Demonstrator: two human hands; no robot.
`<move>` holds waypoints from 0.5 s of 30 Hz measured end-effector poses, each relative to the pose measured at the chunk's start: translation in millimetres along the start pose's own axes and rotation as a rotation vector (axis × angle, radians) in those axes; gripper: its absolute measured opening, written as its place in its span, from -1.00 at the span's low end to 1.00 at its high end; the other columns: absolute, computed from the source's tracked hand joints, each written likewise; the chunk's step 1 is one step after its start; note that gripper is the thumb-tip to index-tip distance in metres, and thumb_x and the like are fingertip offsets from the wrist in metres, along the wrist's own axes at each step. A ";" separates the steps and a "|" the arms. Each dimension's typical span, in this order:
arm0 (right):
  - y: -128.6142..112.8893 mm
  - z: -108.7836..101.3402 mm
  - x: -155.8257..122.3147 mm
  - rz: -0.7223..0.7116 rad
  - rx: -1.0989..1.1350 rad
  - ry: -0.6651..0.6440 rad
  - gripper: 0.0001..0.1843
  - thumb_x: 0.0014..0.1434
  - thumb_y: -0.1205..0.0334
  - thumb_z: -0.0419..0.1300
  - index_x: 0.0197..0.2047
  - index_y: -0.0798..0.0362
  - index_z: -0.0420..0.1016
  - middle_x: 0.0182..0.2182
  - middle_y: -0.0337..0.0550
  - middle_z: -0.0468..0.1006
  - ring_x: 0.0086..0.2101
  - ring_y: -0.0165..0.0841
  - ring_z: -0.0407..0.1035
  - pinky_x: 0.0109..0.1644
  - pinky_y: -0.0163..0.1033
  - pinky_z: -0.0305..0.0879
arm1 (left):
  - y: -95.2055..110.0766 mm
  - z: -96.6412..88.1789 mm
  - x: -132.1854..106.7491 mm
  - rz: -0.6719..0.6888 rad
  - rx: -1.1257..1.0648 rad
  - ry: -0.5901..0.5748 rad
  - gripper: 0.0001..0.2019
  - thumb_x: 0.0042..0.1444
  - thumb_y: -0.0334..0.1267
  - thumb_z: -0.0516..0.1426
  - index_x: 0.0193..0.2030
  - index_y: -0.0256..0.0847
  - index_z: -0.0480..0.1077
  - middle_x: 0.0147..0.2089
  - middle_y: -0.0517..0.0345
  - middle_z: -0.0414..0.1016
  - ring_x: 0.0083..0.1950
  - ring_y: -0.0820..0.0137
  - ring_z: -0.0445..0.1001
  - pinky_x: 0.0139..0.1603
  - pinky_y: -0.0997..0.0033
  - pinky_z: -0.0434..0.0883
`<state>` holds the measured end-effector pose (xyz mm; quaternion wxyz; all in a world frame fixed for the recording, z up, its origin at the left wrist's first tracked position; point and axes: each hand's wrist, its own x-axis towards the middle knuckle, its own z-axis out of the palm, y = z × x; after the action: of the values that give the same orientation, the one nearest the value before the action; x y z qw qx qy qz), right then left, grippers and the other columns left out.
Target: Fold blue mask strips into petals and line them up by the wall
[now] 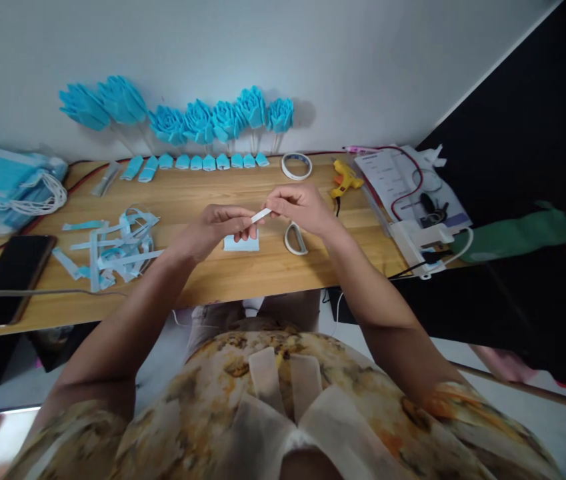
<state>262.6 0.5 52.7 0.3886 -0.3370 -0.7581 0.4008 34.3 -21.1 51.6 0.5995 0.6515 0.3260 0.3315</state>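
Above the middle of the wooden table, a narrow white strip (261,215) is stretched between my two hands. The fingertips of my left hand (227,223) pinch its lower left end. At its upper right end, the thumb and fingers of my right hand (295,203) are closed on it. Whether the strip is tape or folded fabric I cannot make out. Just below my left fingers lies a pale blue piece of fabric (241,245), partly covered by the hand. A white D-shaped ring (295,239) rests on the table below my right hand.
Blue fabric flowers (199,122) on sticks lean along the wall, with several folded blue pieces (209,163) before them. A tape roll (297,167), yellow glue gun (345,179) and power strip (420,245) are rightward. Leftward lie fabric scraps (113,248), a phone (9,279) and packed masks (0,183).
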 end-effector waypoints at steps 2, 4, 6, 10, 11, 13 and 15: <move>-1.9 -0.9 3.9 -0.010 -0.060 0.002 -0.59 0.32 -0.09 0.24 -0.33 0.11 0.61 -0.50 -0.29 0.52 -0.46 -0.51 0.28 -0.35 -0.34 0.14 | 0.5 2.7 6.8 -0.013 -0.002 0.044 -0.72 0.14 -0.07 0.29 -0.44 -0.24 0.59 -0.45 0.09 0.54 -0.44 0.46 0.35 -0.38 0.44 0.31; -3.1 -1.3 7.3 -0.010 -0.121 0.022 -0.64 0.35 0.00 0.22 -0.33 0.11 0.62 -0.47 -0.27 0.57 -0.43 -0.49 0.34 -0.31 -0.33 0.20 | 0.5 6.5 13.2 -0.013 -0.005 0.110 -0.76 0.12 -0.12 0.28 -0.46 -0.23 0.58 -0.49 0.12 0.50 -0.46 0.46 0.33 -0.40 0.44 0.30; -3.7 -2.9 8.7 -0.046 -0.219 0.071 -0.69 0.37 0.09 0.20 -0.29 0.10 0.64 -0.41 -0.24 0.63 -0.36 -0.45 0.42 -0.22 -0.31 0.27 | -0.1 9.9 18.3 -0.002 -0.016 0.166 -0.78 0.09 -0.16 0.27 -0.48 -0.22 0.57 -0.53 0.15 0.45 -0.46 0.46 0.31 -0.39 0.43 0.29; -2.1 -12.2 -6.4 -0.108 -0.509 0.219 -0.72 0.41 0.09 0.15 -0.01 -0.01 0.64 -0.03 -0.13 0.67 0.00 -0.25 0.50 0.14 -0.09 0.34 | -6.5 10.5 24.7 0.001 -0.067 0.227 -0.79 0.07 -0.16 0.25 -0.51 -0.21 0.54 -0.54 0.17 0.41 -0.46 0.46 0.30 -0.36 0.40 0.29; -0.9 -15.0 -14.8 -0.068 -0.568 0.237 -0.69 0.43 0.08 0.11 0.05 -0.03 0.62 0.01 -0.10 0.65 0.03 -0.22 0.49 0.16 -0.06 0.34 | -9.8 9.1 25.7 -0.005 -0.079 0.240 -0.77 0.08 -0.15 0.25 -0.52 -0.21 0.53 -0.54 0.17 0.41 -0.45 0.45 0.30 -0.35 0.39 0.29; 2.0 -19.1 -35.0 0.053 -0.692 0.217 -0.66 0.45 0.09 0.07 0.05 0.01 0.62 -0.04 -0.04 0.66 -0.02 -0.17 0.50 0.10 -0.04 0.36 | -17.6 5.3 27.3 -0.007 -0.107 0.267 -0.74 0.11 -0.15 0.25 -0.54 -0.21 0.51 -0.52 0.16 0.43 -0.42 0.44 0.33 -0.30 0.38 0.30; 4.9 -19.9 -55.0 0.173 -0.835 0.131 -0.66 0.44 0.11 0.08 0.06 0.05 0.61 -0.10 0.02 0.66 -0.08 -0.13 0.49 0.05 -0.03 0.37 | -25.8 1.8 28.1 0.004 -0.144 0.284 -0.72 0.14 -0.13 0.25 -0.54 -0.20 0.52 -0.51 0.16 0.43 -0.41 0.44 0.34 -0.26 0.37 0.30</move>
<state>306.5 -35.7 38.4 0.2312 -0.5524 -0.7979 0.0686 51.0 2.7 26.9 0.5916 0.5541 0.3818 0.4442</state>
